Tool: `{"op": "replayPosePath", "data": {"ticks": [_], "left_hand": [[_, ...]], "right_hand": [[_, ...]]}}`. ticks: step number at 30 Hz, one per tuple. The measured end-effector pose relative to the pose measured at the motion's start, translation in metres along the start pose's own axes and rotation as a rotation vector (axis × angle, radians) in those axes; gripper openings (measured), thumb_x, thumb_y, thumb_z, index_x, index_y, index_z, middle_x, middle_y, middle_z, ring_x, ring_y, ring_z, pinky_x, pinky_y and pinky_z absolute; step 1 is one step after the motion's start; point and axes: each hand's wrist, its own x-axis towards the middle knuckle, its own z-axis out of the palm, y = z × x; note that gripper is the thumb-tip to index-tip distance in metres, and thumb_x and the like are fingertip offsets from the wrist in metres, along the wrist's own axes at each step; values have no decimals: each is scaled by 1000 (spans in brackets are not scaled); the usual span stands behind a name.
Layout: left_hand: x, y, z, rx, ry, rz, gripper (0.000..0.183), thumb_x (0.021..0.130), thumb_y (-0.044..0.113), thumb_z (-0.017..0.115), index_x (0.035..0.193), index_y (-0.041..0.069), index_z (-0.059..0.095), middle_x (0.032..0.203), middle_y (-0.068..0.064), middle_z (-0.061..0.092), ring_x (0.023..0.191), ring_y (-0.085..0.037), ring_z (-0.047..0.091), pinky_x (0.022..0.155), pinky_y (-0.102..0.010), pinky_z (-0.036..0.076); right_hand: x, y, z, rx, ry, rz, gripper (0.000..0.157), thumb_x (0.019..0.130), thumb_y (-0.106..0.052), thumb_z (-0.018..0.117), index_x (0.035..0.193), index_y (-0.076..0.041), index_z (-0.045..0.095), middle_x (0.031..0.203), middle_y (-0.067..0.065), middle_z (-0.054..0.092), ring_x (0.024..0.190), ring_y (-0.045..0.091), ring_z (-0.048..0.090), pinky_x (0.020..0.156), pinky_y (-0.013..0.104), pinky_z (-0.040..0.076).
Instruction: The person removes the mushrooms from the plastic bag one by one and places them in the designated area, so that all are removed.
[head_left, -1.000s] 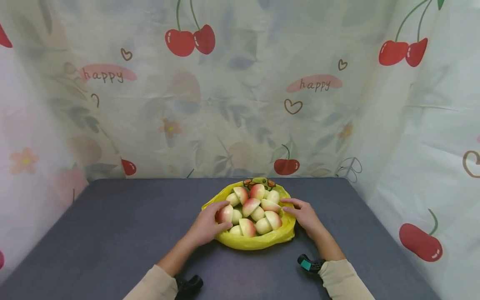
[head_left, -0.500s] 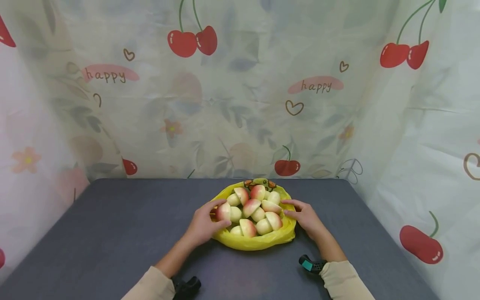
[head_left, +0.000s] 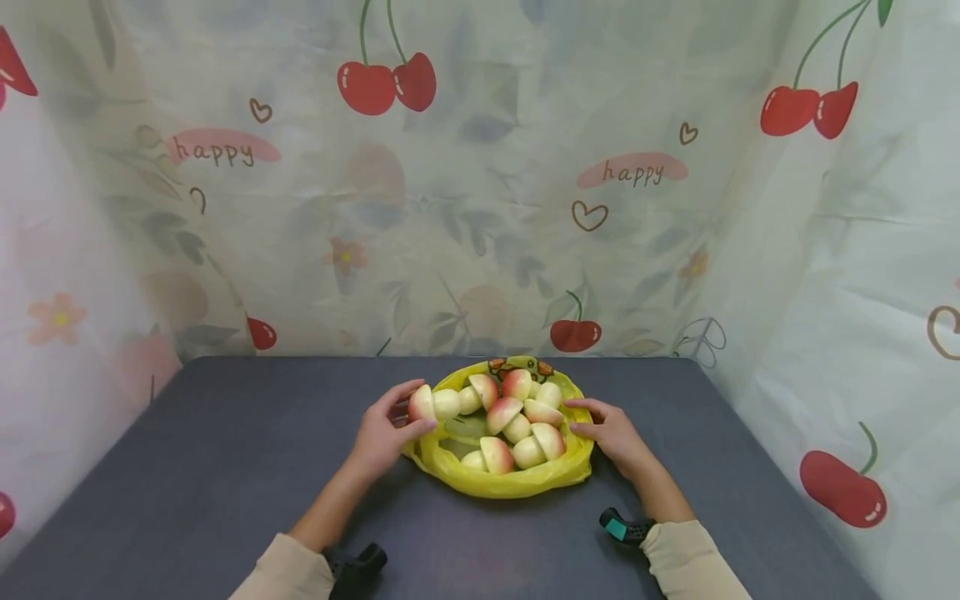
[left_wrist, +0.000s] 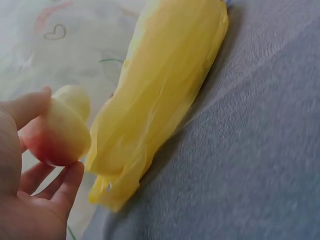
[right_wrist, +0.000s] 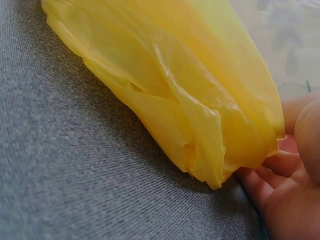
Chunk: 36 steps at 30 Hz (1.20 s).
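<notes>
My left hand [head_left: 378,432] pinches a red-and-cream mushroom [head_left: 422,403] between thumb and fingers, over the left rim of a yellow plastic bag [head_left: 510,486]. In the left wrist view the mushroom [left_wrist: 62,132] shows its rounded cap towards the camera, its pale stem pointing away. Several similar mushrooms [head_left: 501,413] lie inside the bag's wide mouth, with a bare patch of its bottom showing at the left. At the bag's right rim my right hand [head_left: 613,432] holds the edge. The right wrist view shows crumpled yellow plastic [right_wrist: 175,95] against the fingers, part of the grip hidden behind it.
The bag stands on a dark grey table [head_left: 247,450], near its back edge. Behind and beside it hang pale curtains [head_left: 480,167] printed with cherries and flowers. Dark bands with small devices are on both wrists, such as the right device [head_left: 624,528].
My left hand has taken hold of the leftmost mushroom and moved it up and left to the bag's rim, uncovering the bag's bottom there. The right hand has stayed at the rim.
</notes>
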Motion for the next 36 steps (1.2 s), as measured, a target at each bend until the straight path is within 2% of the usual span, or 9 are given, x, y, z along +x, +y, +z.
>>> {"op": "replayPosePath", "data": {"ticks": [3, 7, 10, 16, 22, 27, 29, 34, 36], "left_hand": [[0, -1, -6, -13, 10, -17, 62, 81, 10, 80, 137, 6, 55, 129, -17, 56, 110, -34, 58, 92, -40, 49], [2, -6, -13, -1, 45, -48, 62, 82, 11, 80, 138, 7, 54, 131, -18, 54, 111, -34, 57, 87, -28, 50], [6, -12, -19, 7, 71, -46, 62, 81, 10, 80, 137, 6, 54, 130, -18, 55, 109, -34, 58, 83, -21, 49], [12, -30, -28, 40, 107, -16, 62, 81, 8, 80, 136, 2, 54, 127, -21, 57, 105, -36, 60, 80, -19, 49], [19, -43, -39, 81, 134, -48, 62, 81, 9, 80, 137, 2, 53, 128, -23, 56, 108, -37, 60, 79, -18, 48], [27, -49, -47, 119, 147, -81, 63, 81, 8, 79, 137, 1, 52, 131, -24, 55, 108, -37, 59, 78, -19, 48], [32, -51, -50, 163, 153, -95, 63, 81, 10, 80, 138, 2, 52, 131, -22, 55, 108, -35, 59, 79, -22, 48], [46, -57, -57, 274, 166, -113, 65, 82, 16, 80, 139, 4, 51, 133, -20, 55, 107, -33, 59, 83, -34, 48], [52, -58, -58, 289, 169, -116, 66, 81, 15, 81, 139, 4, 51, 133, -20, 55, 107, -34, 59, 85, -39, 48]], "right_hand": [[0, 2, 0, -6, 0, 0, 43, 94, -13, 65, 135, -3, 57, 142, 22, 46, 129, 38, 41, 96, 43, 46], [0, 3, 0, -11, 6, 14, 42, 93, -13, 66, 134, -5, 58, 142, 21, 47, 130, 36, 41, 97, 43, 46], [1, 4, 0, -7, 8, 25, 41, 93, -12, 66, 134, -6, 59, 142, 20, 46, 130, 36, 41, 98, 44, 45], [1, 5, 1, 10, 11, 30, 40, 93, -11, 65, 133, -6, 60, 142, 20, 47, 130, 36, 42, 98, 45, 45], [2, 7, 1, 24, 13, 15, 40, 93, -11, 65, 133, -6, 60, 142, 19, 47, 130, 35, 42, 99, 44, 44], [2, 7, 1, 26, 13, 20, 39, 93, -11, 65, 132, -7, 60, 141, 18, 48, 129, 34, 43, 98, 43, 45], [2, 6, 1, 17, 14, 20, 39, 94, -13, 65, 132, -6, 60, 142, 19, 48, 129, 34, 42, 98, 44, 44], [2, 3, 1, 5, 25, 20, 38, 95, -15, 64, 132, -7, 61, 143, 18, 46, 131, 35, 40, 101, 47, 41], [1, 3, 0, 9, 25, 21, 38, 95, -15, 64, 132, -7, 61, 143, 18, 46, 131, 34, 40, 101, 47, 41]]}}
